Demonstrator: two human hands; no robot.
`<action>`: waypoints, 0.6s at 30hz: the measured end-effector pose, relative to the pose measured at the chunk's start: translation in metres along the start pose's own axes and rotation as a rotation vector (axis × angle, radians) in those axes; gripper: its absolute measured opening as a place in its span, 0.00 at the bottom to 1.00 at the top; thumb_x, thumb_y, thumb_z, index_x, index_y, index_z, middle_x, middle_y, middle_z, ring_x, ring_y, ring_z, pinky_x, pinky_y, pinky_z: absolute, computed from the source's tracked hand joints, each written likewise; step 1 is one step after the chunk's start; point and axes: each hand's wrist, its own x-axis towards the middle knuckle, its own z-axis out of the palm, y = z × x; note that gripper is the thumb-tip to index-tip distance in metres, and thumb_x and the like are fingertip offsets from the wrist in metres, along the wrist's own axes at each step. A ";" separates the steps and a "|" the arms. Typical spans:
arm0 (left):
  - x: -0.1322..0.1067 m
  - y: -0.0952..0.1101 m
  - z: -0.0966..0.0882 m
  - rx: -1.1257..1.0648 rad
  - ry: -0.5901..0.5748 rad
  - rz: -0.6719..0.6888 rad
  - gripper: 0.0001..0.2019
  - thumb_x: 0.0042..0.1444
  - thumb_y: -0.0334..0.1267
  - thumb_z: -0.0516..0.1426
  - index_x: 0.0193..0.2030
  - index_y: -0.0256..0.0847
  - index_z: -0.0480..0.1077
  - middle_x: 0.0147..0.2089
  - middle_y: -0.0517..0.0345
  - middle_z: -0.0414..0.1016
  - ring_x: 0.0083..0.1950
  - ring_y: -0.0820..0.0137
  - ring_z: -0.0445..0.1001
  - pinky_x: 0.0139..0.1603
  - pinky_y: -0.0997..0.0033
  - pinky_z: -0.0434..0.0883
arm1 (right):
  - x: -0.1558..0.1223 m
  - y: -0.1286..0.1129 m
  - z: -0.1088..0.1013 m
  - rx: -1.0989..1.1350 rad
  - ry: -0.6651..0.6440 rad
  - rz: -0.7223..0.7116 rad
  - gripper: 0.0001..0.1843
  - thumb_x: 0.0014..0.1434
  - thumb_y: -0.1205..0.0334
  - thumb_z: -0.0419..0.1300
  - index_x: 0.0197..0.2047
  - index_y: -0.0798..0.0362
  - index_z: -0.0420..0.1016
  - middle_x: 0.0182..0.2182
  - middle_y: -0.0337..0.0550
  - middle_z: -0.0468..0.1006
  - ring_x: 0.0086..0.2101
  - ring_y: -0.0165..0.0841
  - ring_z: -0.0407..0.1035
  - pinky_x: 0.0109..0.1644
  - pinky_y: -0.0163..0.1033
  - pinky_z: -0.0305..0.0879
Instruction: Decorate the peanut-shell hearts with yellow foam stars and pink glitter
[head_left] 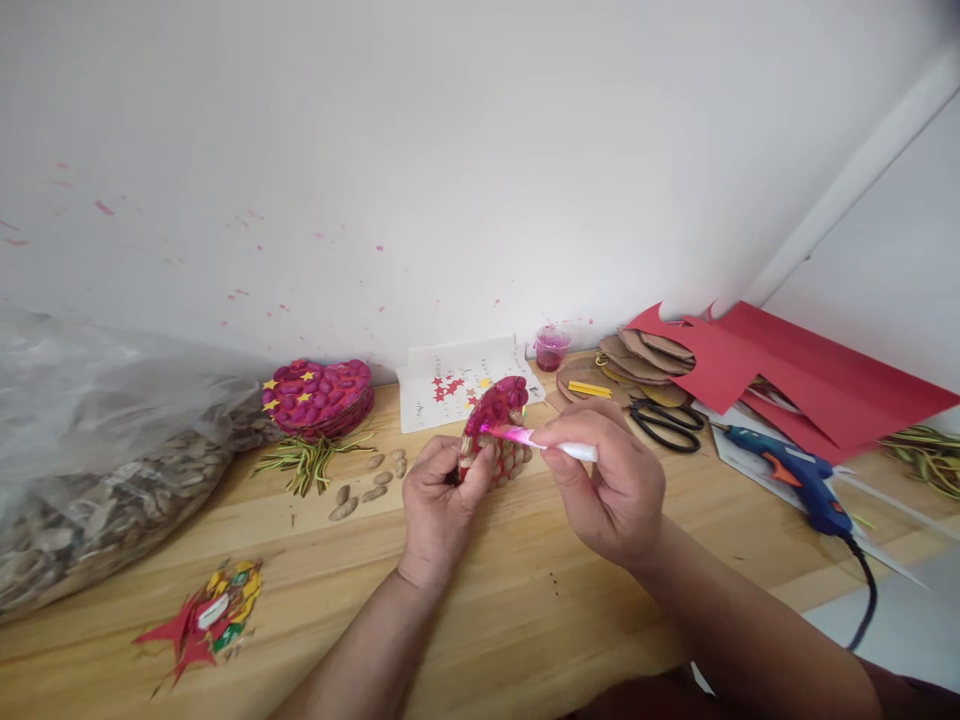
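Observation:
My left hand [439,500] is closed around the lower edge of a round peanut-shell craft piece [496,430], partly painted magenta, and holds it tilted above the wooden table [480,610]. My right hand [611,480] pinches a white-handled paintbrush [551,443]. The brush's pink tip touches the painted upper part of the piece. Bare tan shells show on the piece's lower half. A small cup of magenta paint [552,347] stands behind, near the wall.
A finished magenta shell disc with yellow stars [319,395] and loose peanut shells [371,485] lie left. A plastic bag of shells [97,470] fills the far left. Right: cardboard discs [645,358], scissors [667,422], red paper [795,375], blue glue gun [795,478]. Paper scraps [206,618] lie front left.

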 end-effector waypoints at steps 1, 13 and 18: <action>0.000 0.000 0.000 0.002 -0.004 0.003 0.14 0.57 0.37 0.64 0.21 0.41 0.74 0.25 0.61 0.71 0.29 0.72 0.68 0.33 0.74 0.66 | 0.000 -0.001 0.000 0.001 -0.010 -0.004 0.12 0.63 0.73 0.60 0.48 0.51 0.75 0.36 0.40 0.80 0.39 0.35 0.69 0.47 0.46 0.65; -0.001 -0.002 0.001 0.021 0.003 0.018 0.13 0.57 0.38 0.64 0.22 0.42 0.76 0.26 0.60 0.73 0.29 0.72 0.70 0.33 0.73 0.68 | 0.001 -0.002 0.002 -0.032 -0.021 -0.048 0.12 0.63 0.73 0.61 0.47 0.51 0.75 0.35 0.40 0.81 0.38 0.36 0.70 0.47 0.46 0.65; -0.001 0.000 0.001 0.027 0.006 -0.001 0.12 0.57 0.38 0.64 0.23 0.42 0.77 0.26 0.59 0.73 0.29 0.71 0.70 0.32 0.73 0.68 | 0.000 -0.003 0.001 -0.058 -0.031 -0.059 0.12 0.62 0.73 0.62 0.47 0.51 0.74 0.33 0.40 0.80 0.37 0.36 0.70 0.47 0.47 0.64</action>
